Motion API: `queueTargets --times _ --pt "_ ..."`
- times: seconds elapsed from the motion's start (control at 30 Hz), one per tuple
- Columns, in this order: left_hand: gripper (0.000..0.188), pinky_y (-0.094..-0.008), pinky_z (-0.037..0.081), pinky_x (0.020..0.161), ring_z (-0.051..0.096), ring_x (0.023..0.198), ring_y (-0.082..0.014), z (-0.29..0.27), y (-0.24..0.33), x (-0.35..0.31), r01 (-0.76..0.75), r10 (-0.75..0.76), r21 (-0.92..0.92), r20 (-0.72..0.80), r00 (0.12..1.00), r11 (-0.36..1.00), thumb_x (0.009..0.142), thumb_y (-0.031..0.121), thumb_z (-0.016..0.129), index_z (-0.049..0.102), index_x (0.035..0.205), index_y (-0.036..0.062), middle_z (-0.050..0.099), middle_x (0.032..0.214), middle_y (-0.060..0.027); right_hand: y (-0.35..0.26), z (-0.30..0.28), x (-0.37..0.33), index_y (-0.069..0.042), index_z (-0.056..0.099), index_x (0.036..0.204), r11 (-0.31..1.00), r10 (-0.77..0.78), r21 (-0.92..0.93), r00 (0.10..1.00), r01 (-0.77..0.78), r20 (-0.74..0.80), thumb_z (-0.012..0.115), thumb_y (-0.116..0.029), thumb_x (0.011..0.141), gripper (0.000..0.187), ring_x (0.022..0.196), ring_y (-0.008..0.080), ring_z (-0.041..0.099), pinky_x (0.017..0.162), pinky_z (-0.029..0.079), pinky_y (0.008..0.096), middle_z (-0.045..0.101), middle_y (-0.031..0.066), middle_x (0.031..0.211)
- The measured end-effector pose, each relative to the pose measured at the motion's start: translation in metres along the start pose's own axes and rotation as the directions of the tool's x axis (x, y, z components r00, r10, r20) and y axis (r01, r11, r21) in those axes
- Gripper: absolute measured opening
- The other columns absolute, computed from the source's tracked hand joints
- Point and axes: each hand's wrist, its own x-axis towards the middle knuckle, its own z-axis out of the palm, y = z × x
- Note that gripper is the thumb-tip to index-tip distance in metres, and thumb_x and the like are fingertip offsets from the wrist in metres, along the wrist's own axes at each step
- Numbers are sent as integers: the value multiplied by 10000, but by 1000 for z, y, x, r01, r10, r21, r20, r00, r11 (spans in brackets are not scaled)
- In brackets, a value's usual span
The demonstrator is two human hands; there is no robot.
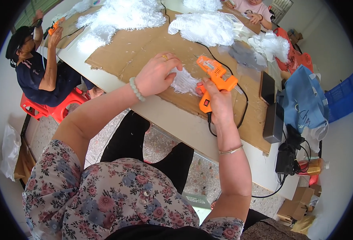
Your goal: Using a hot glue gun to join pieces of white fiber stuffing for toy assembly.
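Observation:
My right hand [217, 102] is wrapped around an orange glue gun [213, 68], whose nozzle points away from me to the upper left. A small white fringed piece of material [184, 82] lies on the cardboard between my hands. My left hand [158, 74] is at its left edge, fingers curled in with the thumb against the piece; the exact grip is partly hidden. My right fingertips are close to the piece's right end. The gun's black cord [211, 127] comes out of the bottom of its handle.
Cardboard sheets [132, 52] cover much of the white table. White fluffy heaps [208, 29] lie at the back. A phone [267, 88], a dark box [273, 123] and a blue bag [303, 98] stand right. One person [40, 76] sits left with another glue gun [55, 26]; another [253, 12] is opposite.

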Motion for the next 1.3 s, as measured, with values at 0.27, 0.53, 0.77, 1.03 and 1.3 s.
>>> queueTargets --times 0.27,0.53,0.77,1.03,1.3 --pt "103 -511 304 1001 448 1179 -287 -9 17 -5 -198 205 -55 167 964 979 717 51 634 595 807 83 562 1115 -70 1 1 0 -8 567 985 1000 -22 21 1000 22 1 609 -128 850 186 711 122 586 637 485 254 612 60 833" --pt "90 -384 406 903 488 1085 -306 3 7 6 68 -10 -246 229 973 967 705 30 632 543 701 40 577 1000 -95 0 2 1 -12 574 979 1000 -22 7 1000 21 7 614 -134 848 183 711 118 585 630 474 248 615 51 820" --pt "163 -374 414 895 510 1039 -320 7 3 5 -21 23 -21 91 996 1000 645 -46 593 543 763 55 566 1008 -111 1 4 2 -16 580 963 1000 -15 9 1000 15 0 610 -123 846 161 693 113 574 619 468 247 613 47 814" --pt "142 -394 399 925 493 1081 -338 1 22 3 -66 67 -49 18 998 997 656 -1 612 581 784 53 589 1007 -102 4 3 6 -8 576 966 1000 -31 2 999 31 19 605 -110 848 159 692 117 577 618 467 242 607 49 803" --pt "191 -404 398 934 485 1112 -342 18 10 9 -89 90 -16 99 991 996 658 39 688 546 783 65 586 1033 -92 2 7 5 -3 573 980 1000 -20 16 1000 20 -4 606 -105 850 169 722 123 581 642 495 260 605 63 850"
